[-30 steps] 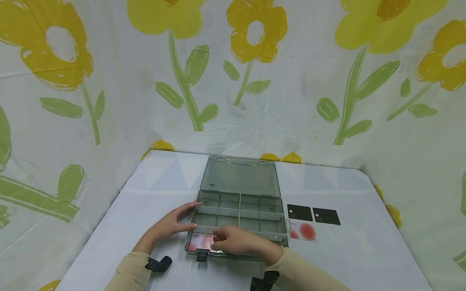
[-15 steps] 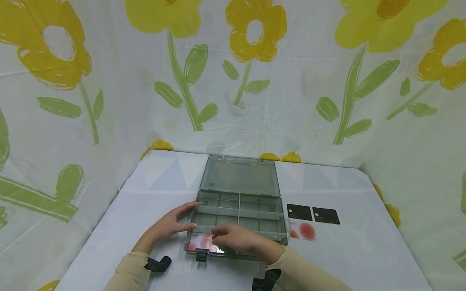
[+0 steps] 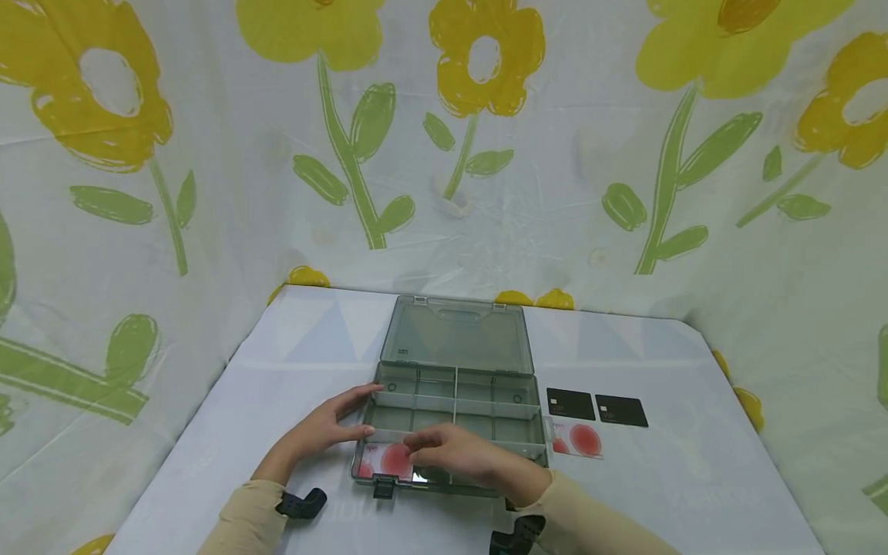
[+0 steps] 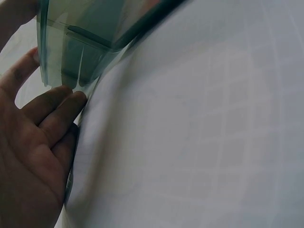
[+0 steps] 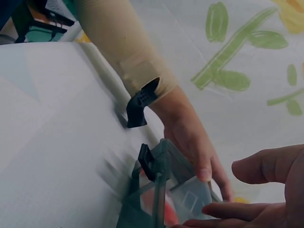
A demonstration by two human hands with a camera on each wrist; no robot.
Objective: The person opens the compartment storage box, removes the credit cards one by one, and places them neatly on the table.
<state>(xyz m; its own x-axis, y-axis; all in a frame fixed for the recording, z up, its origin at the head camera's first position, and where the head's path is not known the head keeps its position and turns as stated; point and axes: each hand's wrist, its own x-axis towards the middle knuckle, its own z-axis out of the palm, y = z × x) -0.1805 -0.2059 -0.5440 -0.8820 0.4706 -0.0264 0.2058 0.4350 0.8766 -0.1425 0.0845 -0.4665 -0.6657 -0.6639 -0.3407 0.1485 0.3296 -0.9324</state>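
Observation:
A translucent grey-green organizer box (image 3: 419,401) lies with its lid (image 3: 458,333) flipped back on the table. In its front left compartment lies a white card with red circles (image 3: 385,460). My right hand (image 3: 458,453) is over the front row, fingertips near the card's right end. In the right wrist view its thumb (image 5: 259,166) and fingers stand apart with nothing between them. My left hand (image 3: 321,428) rests against the box's left side, thumb and fingers spread. The left wrist view shows its fingertips (image 4: 76,97) touching the outer wall.
Right of the box, two black cards (image 3: 571,405) (image 3: 621,411) lie side by side. Below them, close to the box wall, is another red-and-white card (image 3: 579,439). A black latch (image 3: 385,486) sticks out at the box's front edge. Flower-print cloth (image 3: 527,223) stands behind the table.
My right hand has let go of the red-and-white card and lifted slightly. More of the card's red circle shows now. The left hand has stayed in place.

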